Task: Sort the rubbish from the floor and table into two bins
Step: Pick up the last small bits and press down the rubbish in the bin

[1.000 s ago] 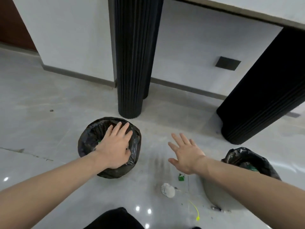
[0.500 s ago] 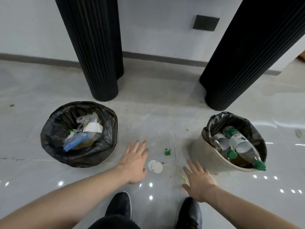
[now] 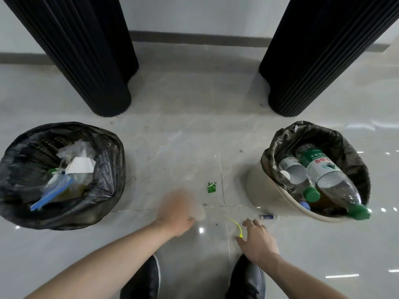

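My left hand [image 3: 178, 212] is blurred and reaches down onto a small white round piece [image 3: 200, 213] on the floor; its fingers cover most of the piece, and whether they grip it is unclear. My right hand [image 3: 257, 240] hovers low with fingers apart, its fingertips beside a thin yellow-green strip [image 3: 237, 227]. A crumpled green wrapper [image 3: 211, 187] lies just beyond both hands. The left bin [image 3: 108, 190], black-lined, holds paper and plastic bags. The right bin [image 3: 259, 182], beige with a dark liner, holds plastic bottles [image 3: 328, 175].
Two black fluted columns [image 3: 97, 61] [image 3: 319, 57] stand behind the bins, in front of a white wall. A small blue-and-white object [image 3: 267, 216] lies by the right bin's base. My two dark shoes [image 3: 142, 279] [image 3: 246, 277] are at the bottom edge.
The view has tilted down and closer to the floor. My left hand moved right onto the white round piece. My right hand shifted toward the yellow-green strip.
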`<state>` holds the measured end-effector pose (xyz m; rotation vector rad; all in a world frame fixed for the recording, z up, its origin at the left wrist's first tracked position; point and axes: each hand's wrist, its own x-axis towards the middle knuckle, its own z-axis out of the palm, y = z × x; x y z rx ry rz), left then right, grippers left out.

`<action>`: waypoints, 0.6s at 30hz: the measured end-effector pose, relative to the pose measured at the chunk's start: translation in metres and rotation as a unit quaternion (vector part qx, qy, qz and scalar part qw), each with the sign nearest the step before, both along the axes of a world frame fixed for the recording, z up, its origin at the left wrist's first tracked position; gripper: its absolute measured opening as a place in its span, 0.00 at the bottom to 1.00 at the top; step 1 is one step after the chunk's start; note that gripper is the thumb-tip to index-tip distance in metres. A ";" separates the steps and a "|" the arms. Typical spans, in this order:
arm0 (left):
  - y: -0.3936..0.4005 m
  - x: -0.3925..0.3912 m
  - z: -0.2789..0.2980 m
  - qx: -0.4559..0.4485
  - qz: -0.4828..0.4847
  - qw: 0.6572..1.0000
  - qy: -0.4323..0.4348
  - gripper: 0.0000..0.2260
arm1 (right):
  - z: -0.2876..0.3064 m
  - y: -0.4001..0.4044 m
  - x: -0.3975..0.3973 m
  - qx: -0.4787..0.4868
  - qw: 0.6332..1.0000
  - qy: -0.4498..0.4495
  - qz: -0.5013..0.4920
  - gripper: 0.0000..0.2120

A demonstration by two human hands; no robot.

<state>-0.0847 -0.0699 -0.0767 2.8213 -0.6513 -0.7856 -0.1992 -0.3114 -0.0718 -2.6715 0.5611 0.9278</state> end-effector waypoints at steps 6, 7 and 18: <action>-0.010 0.005 -0.018 0.018 0.020 1.000 -0.016 0.25 | -0.022 -0.012 0.005 0.010 0.998 -0.021 -0.061 0.20; -0.011 0.005 -0.021 0.022 0.019 0.999 -0.019 0.25 | -0.025 -0.013 0.005 0.008 0.998 -0.026 -0.061 0.18; -0.017 0.005 -0.040 0.009 0.069 0.998 -0.008 0.19 | -0.030 -0.056 -0.022 -0.034 0.989 -0.104 -0.103 0.03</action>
